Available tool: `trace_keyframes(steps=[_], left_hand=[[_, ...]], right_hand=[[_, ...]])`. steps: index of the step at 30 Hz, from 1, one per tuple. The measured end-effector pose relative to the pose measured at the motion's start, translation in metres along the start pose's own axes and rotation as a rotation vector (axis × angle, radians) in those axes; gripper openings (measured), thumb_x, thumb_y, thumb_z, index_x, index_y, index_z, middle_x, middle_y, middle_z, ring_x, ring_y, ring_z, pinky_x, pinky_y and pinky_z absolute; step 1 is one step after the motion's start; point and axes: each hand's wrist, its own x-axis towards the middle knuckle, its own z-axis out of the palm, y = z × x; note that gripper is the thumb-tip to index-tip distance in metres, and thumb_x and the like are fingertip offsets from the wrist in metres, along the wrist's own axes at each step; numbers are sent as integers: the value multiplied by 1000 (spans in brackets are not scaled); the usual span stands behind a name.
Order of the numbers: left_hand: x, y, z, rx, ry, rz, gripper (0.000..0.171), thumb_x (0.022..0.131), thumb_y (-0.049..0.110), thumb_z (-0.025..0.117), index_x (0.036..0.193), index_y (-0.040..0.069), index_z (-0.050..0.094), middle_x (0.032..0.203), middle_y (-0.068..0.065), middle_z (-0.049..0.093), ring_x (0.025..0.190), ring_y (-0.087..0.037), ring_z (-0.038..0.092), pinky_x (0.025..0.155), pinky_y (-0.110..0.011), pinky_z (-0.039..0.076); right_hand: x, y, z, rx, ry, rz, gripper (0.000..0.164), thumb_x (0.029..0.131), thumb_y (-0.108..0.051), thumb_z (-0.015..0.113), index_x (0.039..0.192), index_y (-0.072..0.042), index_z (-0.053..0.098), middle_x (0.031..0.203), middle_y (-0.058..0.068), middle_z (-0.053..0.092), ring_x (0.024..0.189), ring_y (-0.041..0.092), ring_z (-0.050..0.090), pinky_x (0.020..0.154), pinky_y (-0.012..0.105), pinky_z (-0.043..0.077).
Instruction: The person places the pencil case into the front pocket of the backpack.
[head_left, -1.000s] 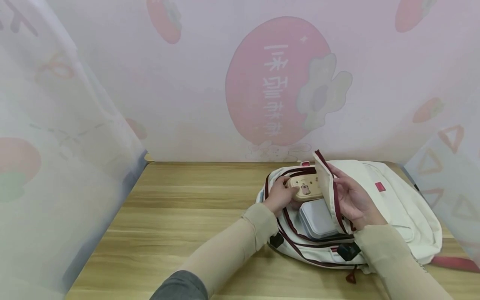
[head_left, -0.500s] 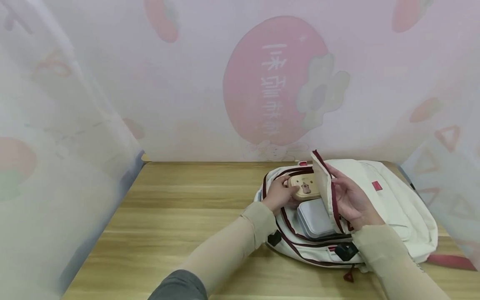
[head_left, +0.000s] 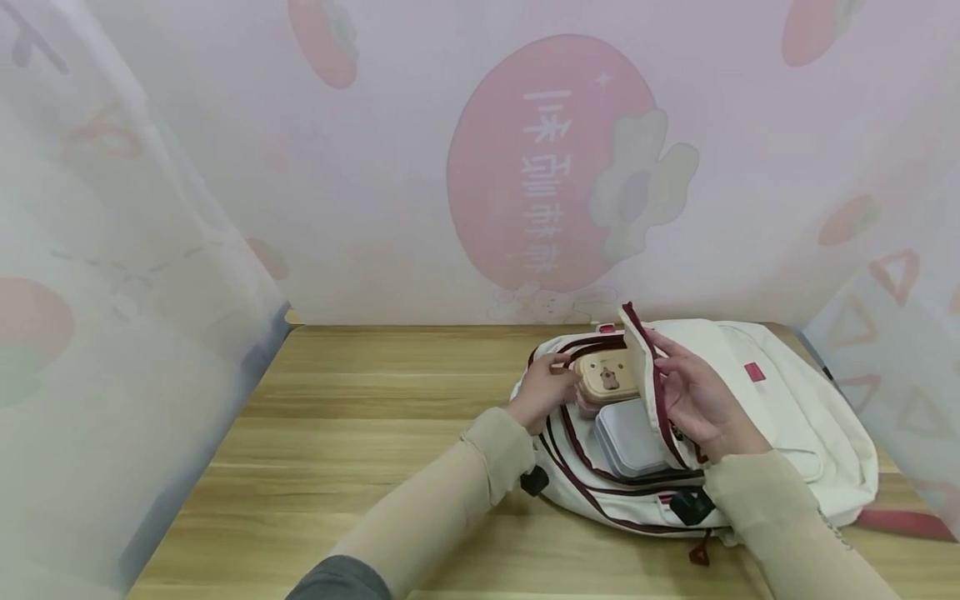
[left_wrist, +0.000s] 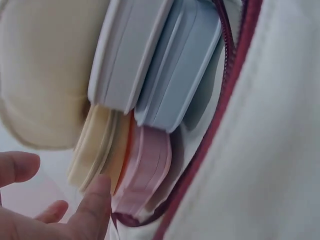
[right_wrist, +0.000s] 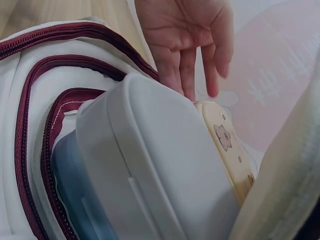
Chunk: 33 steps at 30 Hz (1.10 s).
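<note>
A cream backpack (head_left: pixel 780 400) with dark red zips lies on the wooden table, its front pocket unzipped. Inside sit a yellow box with a printed bear (head_left: pixel 611 368), a pink box (left_wrist: pixel 145 165) under it, a white box (head_left: pixel 633 435) and a blue box (left_wrist: pixel 187 70) beneath that. My left hand (head_left: pixel 542 393) hovers at the pocket's left side, fingers loosely extended beside the yellow box; whether a fingertip touches it I cannot tell. The pocket flap (head_left: pixel 647 392) stands raised, its dark red edge held by my right hand (head_left: pixel 703 400). That flap hides the boxes' right ends.
Black buckles (head_left: pixel 692 505) and a red zip pull (head_left: pixel 700 552) hang at the backpack's near side. A red strap (head_left: pixel 903 523) extends to its right. Bare wooden tabletop (head_left: pixel 360 417) lies to the left, with printed cloth (head_left: pixel 375 208) behind.
My left hand has let go of the yellow box's left end and drawn back slightly left. The boxes stay in the pocket. My right hand still holds the flap up.
</note>
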Motion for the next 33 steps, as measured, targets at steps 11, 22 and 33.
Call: trace_keyframes(steps=[11, 22, 33], left_hand=[[-23, 0, -66, -115, 107, 5, 44, 105, 3, 54, 146, -7, 44, 134, -30, 53, 122, -43, 55, 100, -46, 54], [-61, -13, -157, -206, 175, -50, 52, 109, 6, 45, 156, -3, 24, 151, -31, 30, 137, -44, 35, 117, -55, 34], [-80, -11, -187, -24, 198, -26, 54, 109, 12, 46, 157, -3, 24, 152, -32, 32, 141, -47, 34, 114, -51, 40]], right_hand=[[7, 6, 7, -196, 50, 1, 53, 105, 10, 28, 126, -12, 72, 115, 8, 71, 88, 14, 69, 76, 23, 58], [10, 12, 17, -545, 171, 16, 40, 106, 5, 43, 125, -20, 68, 103, 0, 63, 83, 8, 62, 69, 21, 54], [20, 24, 26, -998, 218, 50, 50, 105, 5, 47, 151, 15, 35, 98, 4, 52, 79, 5, 57, 65, 23, 56]])
